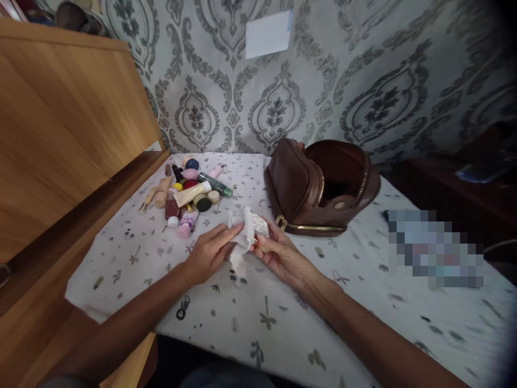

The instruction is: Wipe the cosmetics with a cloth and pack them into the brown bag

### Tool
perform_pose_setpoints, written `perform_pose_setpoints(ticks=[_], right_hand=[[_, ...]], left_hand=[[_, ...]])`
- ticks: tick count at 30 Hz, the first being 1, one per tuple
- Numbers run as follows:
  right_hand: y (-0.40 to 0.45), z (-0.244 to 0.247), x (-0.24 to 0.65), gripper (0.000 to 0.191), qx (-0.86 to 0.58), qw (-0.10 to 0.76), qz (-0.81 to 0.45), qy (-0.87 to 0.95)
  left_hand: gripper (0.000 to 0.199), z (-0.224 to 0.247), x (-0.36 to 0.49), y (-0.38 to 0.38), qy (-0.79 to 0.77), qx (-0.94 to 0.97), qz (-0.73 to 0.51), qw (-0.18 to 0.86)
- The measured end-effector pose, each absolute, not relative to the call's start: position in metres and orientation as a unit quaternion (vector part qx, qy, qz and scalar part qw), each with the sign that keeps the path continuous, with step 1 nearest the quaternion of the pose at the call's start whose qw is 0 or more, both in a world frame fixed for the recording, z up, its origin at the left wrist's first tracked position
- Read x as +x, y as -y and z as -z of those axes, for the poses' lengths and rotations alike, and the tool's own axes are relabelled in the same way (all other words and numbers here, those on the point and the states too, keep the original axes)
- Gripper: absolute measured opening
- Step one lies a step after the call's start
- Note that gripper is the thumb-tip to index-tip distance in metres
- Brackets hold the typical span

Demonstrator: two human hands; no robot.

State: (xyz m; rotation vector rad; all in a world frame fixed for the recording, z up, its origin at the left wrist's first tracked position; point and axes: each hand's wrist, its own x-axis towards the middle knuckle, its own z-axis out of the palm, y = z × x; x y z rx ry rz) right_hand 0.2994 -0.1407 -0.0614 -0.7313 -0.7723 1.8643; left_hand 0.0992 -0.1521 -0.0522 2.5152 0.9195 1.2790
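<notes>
My left hand [212, 250] is closed on a white cloth or wipe [239, 256], which is pressed against a small glittery silver case [259, 223]. Gold shows along the lower edge of the case; its exact kind I cannot make out. My right hand [285, 253] grips that case from the right side, thumb and fingers around its edge. Both hands meet above the middle of the printed cloth [250, 307]. Just beyond my right hand stands a brown leather cosmetic bag [291, 183], unzipped, its dark inside showing.
A pile of cosmetics lies at the back left: a cream tube [191, 194], a green tube [216, 185], a pink tube [188, 223] and several jars and bottles. A wooden cabinet panel [72, 108] borders the left. A pixelated object [436, 248] lies at the right.
</notes>
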Motion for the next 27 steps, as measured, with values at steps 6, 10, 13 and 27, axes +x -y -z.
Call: perform_pose_setpoints(ticks=[6, 10, 13, 27], right_hand=[[0.139, 0.064, 0.303, 0.033, -0.307, 0.474, -0.758, 0.326], [0.142, 0.06, 0.303, 0.034, -0.279, 0.426, -0.798, 0.321], [0.144, 0.058, 0.303, 0.035, -0.27, 0.411, -0.813, 0.311], [0.141, 0.073, 0.293, 0.035, -0.254, 0.469, -0.814, 0.233]], left_hand=[[0.047, 0.046, 0.104, 0.158, -0.315, 0.847, -0.424, 0.062], [0.05, 0.048, 0.101, 0.156, -0.323, 0.833, -0.443, 0.073], [0.047, 0.048, 0.1, 0.155, -0.326, 0.825, -0.457, 0.068], [0.043, 0.044, 0.109, 0.161, -0.272, 0.883, -0.379, -0.063]])
